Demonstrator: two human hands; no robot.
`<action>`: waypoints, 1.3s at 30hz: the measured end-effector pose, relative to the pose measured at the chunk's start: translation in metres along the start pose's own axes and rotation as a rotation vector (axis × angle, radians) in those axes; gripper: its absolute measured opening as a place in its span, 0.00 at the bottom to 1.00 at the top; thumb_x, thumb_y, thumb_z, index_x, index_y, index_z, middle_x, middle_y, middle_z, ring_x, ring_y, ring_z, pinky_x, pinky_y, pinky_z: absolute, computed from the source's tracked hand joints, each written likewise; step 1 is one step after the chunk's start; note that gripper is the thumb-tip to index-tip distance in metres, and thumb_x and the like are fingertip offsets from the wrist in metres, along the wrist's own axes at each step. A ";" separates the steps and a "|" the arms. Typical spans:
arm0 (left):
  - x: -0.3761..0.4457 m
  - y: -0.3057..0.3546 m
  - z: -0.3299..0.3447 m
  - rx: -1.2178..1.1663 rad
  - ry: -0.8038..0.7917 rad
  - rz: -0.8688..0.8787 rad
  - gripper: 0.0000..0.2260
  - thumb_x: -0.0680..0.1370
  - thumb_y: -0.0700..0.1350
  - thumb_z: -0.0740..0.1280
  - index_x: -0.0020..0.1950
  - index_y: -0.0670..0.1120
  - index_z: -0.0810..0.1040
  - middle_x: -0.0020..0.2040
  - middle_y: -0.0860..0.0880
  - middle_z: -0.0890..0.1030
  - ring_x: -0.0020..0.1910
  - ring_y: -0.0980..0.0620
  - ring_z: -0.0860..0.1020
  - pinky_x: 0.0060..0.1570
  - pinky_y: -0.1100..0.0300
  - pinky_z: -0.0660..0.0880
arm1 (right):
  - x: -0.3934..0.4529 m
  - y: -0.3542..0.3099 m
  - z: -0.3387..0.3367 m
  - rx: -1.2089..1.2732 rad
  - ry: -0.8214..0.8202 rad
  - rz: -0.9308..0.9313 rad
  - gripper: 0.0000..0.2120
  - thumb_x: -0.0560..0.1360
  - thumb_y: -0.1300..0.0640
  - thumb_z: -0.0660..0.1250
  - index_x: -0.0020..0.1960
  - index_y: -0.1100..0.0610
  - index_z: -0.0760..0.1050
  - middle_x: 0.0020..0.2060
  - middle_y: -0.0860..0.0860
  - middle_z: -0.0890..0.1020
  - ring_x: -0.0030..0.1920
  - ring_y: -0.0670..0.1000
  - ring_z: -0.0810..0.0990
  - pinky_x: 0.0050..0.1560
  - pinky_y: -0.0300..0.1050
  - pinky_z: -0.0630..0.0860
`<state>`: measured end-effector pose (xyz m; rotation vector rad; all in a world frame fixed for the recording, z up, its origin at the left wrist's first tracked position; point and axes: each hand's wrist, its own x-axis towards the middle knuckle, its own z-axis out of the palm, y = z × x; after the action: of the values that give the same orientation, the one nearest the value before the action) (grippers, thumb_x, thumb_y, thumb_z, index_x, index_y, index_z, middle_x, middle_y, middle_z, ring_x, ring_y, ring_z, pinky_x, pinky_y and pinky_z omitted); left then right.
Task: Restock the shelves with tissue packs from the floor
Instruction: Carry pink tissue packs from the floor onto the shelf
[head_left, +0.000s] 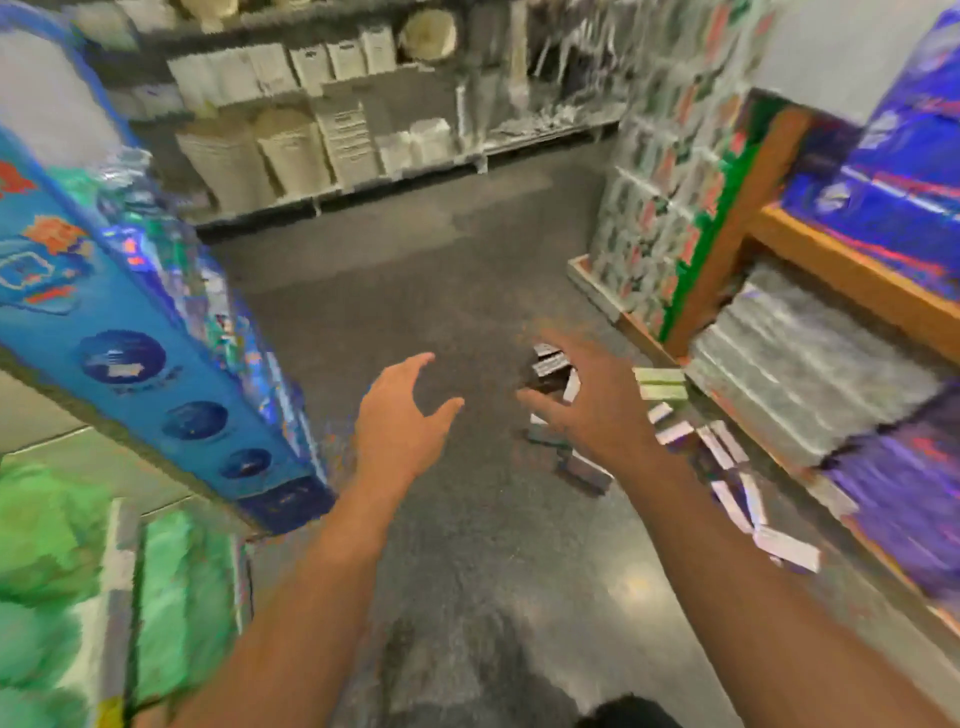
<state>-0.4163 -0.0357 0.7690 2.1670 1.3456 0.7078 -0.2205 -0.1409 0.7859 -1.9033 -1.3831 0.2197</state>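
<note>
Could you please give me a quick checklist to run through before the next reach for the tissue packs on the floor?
1. Left hand free: ok, fingers spread, holding nothing.
2. Right hand free: ok, open, nothing gripped.
3. Tissue packs within view: ok, scattered on the floor beside the wooden shelf, some hidden behind the right hand.
4. Which pack is nearest the right hand: cannot tell, the picture is blurred.
5. Room on the shelf: cannot tell, the visible lower level looks filled with wrapped grey packs.
6. Path between hands and packs: ok, nothing in the way on the bare floor.
</note>
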 end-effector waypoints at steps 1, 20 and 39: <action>-0.003 0.022 0.027 0.001 -0.052 0.029 0.28 0.70 0.53 0.76 0.68 0.51 0.74 0.61 0.48 0.78 0.57 0.47 0.78 0.59 0.53 0.73 | -0.014 0.023 -0.021 0.000 0.030 0.056 0.33 0.68 0.40 0.74 0.69 0.50 0.72 0.65 0.47 0.77 0.65 0.50 0.74 0.65 0.44 0.69; -0.091 0.296 0.395 -0.055 -0.902 0.229 0.28 0.74 0.55 0.72 0.72 0.58 0.68 0.68 0.53 0.72 0.54 0.55 0.75 0.49 0.59 0.72 | -0.207 0.350 -0.218 -0.022 0.241 0.937 0.29 0.68 0.45 0.75 0.66 0.51 0.74 0.59 0.52 0.81 0.55 0.55 0.79 0.55 0.51 0.75; 0.251 -0.038 0.632 0.195 -0.993 -0.004 0.24 0.74 0.52 0.72 0.69 0.52 0.73 0.63 0.50 0.79 0.61 0.51 0.76 0.51 0.65 0.65 | 0.128 0.571 0.187 0.004 -0.258 0.973 0.29 0.70 0.47 0.75 0.67 0.53 0.72 0.59 0.54 0.79 0.57 0.54 0.79 0.53 0.44 0.72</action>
<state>0.0666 0.1239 0.3155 2.1493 0.8711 -0.5053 0.1532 -0.0125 0.3155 -2.4629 -0.4789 0.9526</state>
